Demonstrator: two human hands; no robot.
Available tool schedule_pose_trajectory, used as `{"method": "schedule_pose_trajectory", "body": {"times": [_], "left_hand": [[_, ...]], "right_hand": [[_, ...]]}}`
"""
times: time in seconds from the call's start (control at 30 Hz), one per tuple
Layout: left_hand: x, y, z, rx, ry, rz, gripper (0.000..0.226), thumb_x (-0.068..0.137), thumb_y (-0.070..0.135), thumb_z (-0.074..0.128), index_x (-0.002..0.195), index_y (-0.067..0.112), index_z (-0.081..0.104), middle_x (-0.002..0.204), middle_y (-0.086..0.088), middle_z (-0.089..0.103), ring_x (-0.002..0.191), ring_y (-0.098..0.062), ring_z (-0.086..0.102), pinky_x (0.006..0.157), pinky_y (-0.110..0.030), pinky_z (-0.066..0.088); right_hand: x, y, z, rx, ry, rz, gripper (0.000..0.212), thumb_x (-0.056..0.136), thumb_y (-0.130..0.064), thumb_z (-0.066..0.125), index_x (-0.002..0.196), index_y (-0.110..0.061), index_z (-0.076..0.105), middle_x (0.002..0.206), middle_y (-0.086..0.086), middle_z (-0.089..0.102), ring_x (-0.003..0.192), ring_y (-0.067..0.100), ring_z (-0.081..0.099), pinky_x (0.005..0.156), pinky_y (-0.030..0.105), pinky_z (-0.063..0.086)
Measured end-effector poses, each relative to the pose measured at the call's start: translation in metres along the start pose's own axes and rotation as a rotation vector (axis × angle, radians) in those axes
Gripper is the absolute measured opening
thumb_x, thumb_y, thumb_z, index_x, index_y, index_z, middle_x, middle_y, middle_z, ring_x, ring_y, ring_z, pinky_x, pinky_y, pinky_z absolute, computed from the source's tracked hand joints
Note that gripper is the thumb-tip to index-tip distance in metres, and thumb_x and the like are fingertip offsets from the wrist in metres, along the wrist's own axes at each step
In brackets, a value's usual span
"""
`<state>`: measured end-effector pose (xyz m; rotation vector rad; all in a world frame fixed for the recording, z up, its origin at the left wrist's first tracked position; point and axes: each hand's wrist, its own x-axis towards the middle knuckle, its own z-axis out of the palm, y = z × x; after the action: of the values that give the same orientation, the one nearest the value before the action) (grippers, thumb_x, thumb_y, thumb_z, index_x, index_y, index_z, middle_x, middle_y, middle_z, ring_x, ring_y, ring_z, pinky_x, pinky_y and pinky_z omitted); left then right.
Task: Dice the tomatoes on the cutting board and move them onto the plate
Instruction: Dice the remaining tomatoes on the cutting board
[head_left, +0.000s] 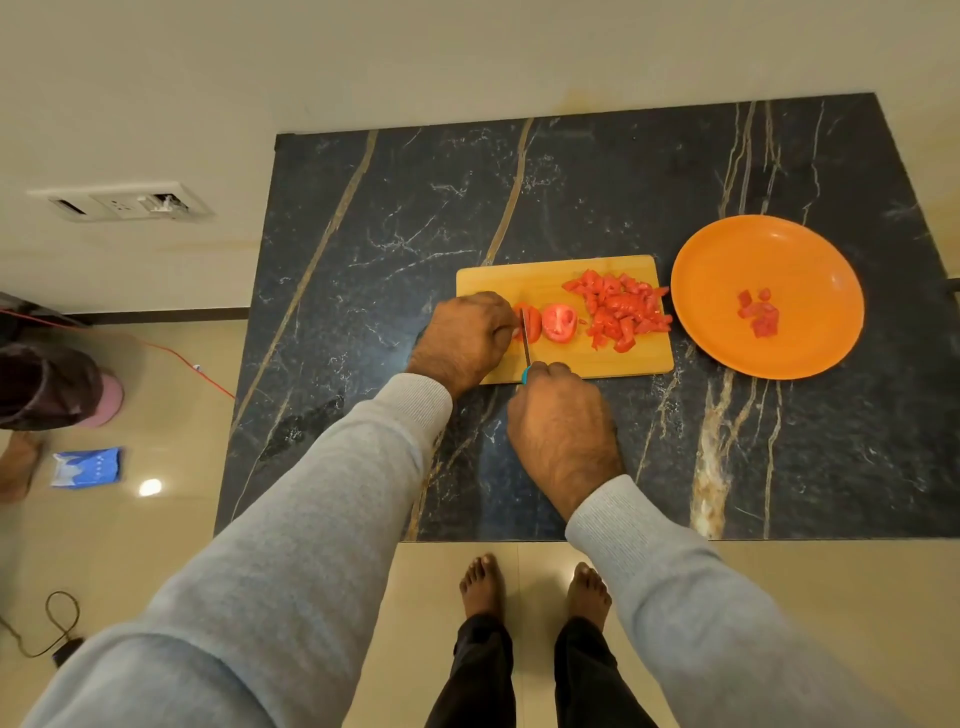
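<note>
2 hands work at 1 wooden cutting board on a dark, veined stone surface. Far left, 1 white switch panel sits on the wall, 1 blue packet lies on the floor, and 1 red cord trails across the tiles toward the surface.

The left hand rests on the board's left end, fingers curled down onto 1 tomato piece, pinning it against the wood. 1 knife stands right beside those fingers, blade down in that piece. Its long axis runs almost straight away from the person, across the board's short side, tip pointing to the far edge and teal handle toward the near edge. The right hand is wrapped in a fist around the handle, at the board's near edge, only a sliver of teal showing.

Just right of the blade lies 1 tomato half, cut face up. Beyond it, 1 heap of diced tomato covers the board's right end, too many bits to count. The board's long axis runs left to right.

Right of the board, near but not touching, sits 1 round orange plate holding 1 small cluster of diced pieces near its middle, too bunched to count.
</note>
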<state>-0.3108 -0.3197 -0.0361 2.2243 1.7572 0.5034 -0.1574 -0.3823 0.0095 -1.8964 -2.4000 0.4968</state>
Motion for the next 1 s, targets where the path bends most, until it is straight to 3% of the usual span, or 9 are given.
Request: {"method": "schedule_pose_trajectory", "body": {"times": [0.23, 0.43, 0.57, 0.73, 1.0], "left_hand": [[0.001, -0.005, -0.001, -0.009, 0.023, 0.040, 0.026, 0.098, 0.027, 0.063, 0.110, 0.012, 0.081, 0.112, -0.005, 0.078, 0.102, -0.024, 0.072, 0.094, -0.038, 0.058], [0.001, -0.004, -0.001, 0.006, 0.052, 0.062, 0.021, 0.097, 0.021, 0.066, 0.106, 0.011, 0.083, 0.109, -0.006, 0.079, 0.101, -0.023, 0.073, 0.094, -0.038, 0.059], [-0.001, -0.003, 0.000, -0.003, 0.074, 0.066, 0.020, 0.096, 0.016, 0.066, 0.105, 0.010, 0.083, 0.108, -0.007, 0.079, 0.098, -0.025, 0.074, 0.091, -0.039, 0.061], [-0.001, -0.002, 0.001, 0.009, 0.057, 0.057, 0.026, 0.098, 0.021, 0.060, 0.106, 0.011, 0.083, 0.109, -0.006, 0.079, 0.098, -0.025, 0.074, 0.090, -0.040, 0.061], [-0.001, -0.002, 0.004, 0.010, 0.054, 0.020, 0.030, 0.098, 0.029, 0.058, 0.105, 0.012, 0.083, 0.107, -0.005, 0.078, 0.096, -0.026, 0.073, 0.083, -0.039, 0.061]], "right_hand": [[0.015, 0.001, 0.005, -0.044, 0.041, -0.023, 0.026, 0.091, -0.019, 0.061, 0.108, -0.001, 0.066, 0.092, 0.015, 0.066, 0.070, 0.034, 0.066, 0.055, 0.034, 0.047], [0.036, 0.002, 0.000, 0.008, 0.049, -0.011, 0.026, 0.095, -0.021, 0.056, 0.111, -0.005, 0.067, 0.102, 0.014, 0.068, 0.083, 0.034, 0.067, 0.066, 0.036, 0.052], [0.043, 0.003, 0.001, -0.011, 0.046, -0.036, 0.028, 0.098, -0.021, 0.052, 0.116, -0.005, 0.066, 0.107, 0.014, 0.067, 0.088, 0.033, 0.067, 0.066, 0.032, 0.043], [0.042, 0.001, 0.001, -0.019, 0.012, -0.029, 0.029, 0.096, -0.018, 0.053, 0.118, -0.003, 0.065, 0.110, 0.015, 0.067, 0.091, 0.035, 0.067, 0.072, 0.036, 0.051], [0.001, 0.005, 0.006, -0.061, -0.122, 0.000, 0.029, 0.098, -0.021, 0.054, 0.123, -0.007, 0.058, 0.116, 0.012, 0.063, 0.097, 0.031, 0.066, 0.075, 0.036, 0.052]]}}
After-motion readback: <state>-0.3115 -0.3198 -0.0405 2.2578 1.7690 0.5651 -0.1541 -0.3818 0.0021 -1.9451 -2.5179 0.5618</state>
